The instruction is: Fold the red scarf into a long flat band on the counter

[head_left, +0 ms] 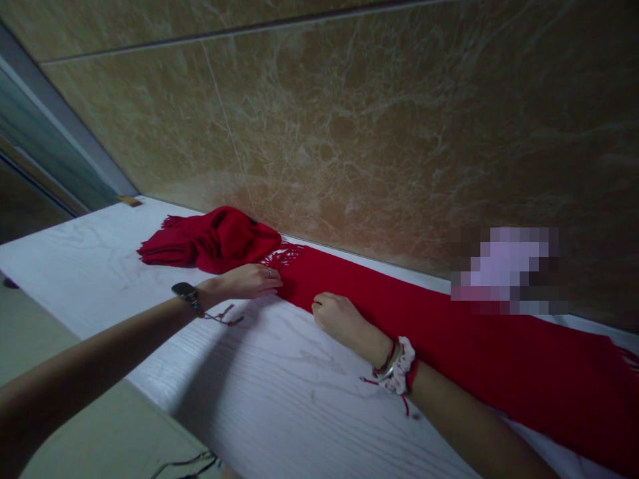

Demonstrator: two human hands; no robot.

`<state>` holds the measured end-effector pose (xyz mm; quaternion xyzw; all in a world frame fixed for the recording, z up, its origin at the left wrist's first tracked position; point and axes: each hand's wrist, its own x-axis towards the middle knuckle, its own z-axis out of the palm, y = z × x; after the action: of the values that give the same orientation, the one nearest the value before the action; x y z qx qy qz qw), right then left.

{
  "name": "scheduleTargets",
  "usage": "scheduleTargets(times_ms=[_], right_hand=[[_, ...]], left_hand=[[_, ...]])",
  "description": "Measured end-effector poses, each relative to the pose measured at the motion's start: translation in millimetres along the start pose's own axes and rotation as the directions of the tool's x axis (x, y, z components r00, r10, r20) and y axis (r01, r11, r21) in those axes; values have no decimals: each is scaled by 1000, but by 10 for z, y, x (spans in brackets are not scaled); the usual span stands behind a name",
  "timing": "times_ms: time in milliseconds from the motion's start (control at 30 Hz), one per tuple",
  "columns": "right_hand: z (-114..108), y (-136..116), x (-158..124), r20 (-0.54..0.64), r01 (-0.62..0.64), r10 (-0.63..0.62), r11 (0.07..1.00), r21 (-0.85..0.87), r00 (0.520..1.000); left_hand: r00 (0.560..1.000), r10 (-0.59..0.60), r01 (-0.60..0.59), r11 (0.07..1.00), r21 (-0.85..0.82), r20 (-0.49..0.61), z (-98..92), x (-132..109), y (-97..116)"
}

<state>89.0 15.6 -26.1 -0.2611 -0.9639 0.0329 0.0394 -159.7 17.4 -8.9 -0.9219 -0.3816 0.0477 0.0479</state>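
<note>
Touching the near edge of a red scarf (439, 326) with left hand (252, 281) and right hand (339, 318), both curled;
already spread flat just beyond both hands; cannot tell whether pinching it; bunched, not spread, just beyond left hand: red cloth (234, 236).

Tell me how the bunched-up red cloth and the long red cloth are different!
The bunched-up red cloth is heaped in folds; the long red cloth is spread mostly flat. The bunched-up red cloth is a compact pile, while the long red cloth stretches to the picture's right edge. Both are red, have fringe and lie on the white table.
</note>
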Motion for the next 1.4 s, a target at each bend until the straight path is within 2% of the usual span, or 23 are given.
scheduleTargets(times_ms=[233, 400, 533, 800, 1033, 1200, 1400], right_hand=[[-96, -26, -5, 52, -49, 49, 999, 4, 997], [-176, -69, -46, 63, -38, 40, 999, -25, 997], [-160, -93, -55, 45, -67, 68, 997, -27, 997], [-28, -58, 2, -68, -109, 107, 994, -17, 992], [-58, -71, -10, -94, -117, 115, 993, -20, 989], [-58, -38, 2, -131, -112, 111, 994, -3, 985], [66, -8, 21, -191, -10, 51, 978, 207, 980]], left_hand=[[996, 66, -74, 985, 159, 53, -6, 18, -13], [992, 108, -121, 970, 210, 73, -55, 36, -9], [990, 106, -125, 964, 235, 92, -59, 48, 3], [996, 86, -86, 970, 225, 8, -31, 74, 27], [987, 29, 7, 974, 225, -155, -148, 22, -14], [991, 40, -5, 966, 260, -128, -211, -36, 16], [989, 109, -81, 964, 253, -98, -80, -144, 131]])
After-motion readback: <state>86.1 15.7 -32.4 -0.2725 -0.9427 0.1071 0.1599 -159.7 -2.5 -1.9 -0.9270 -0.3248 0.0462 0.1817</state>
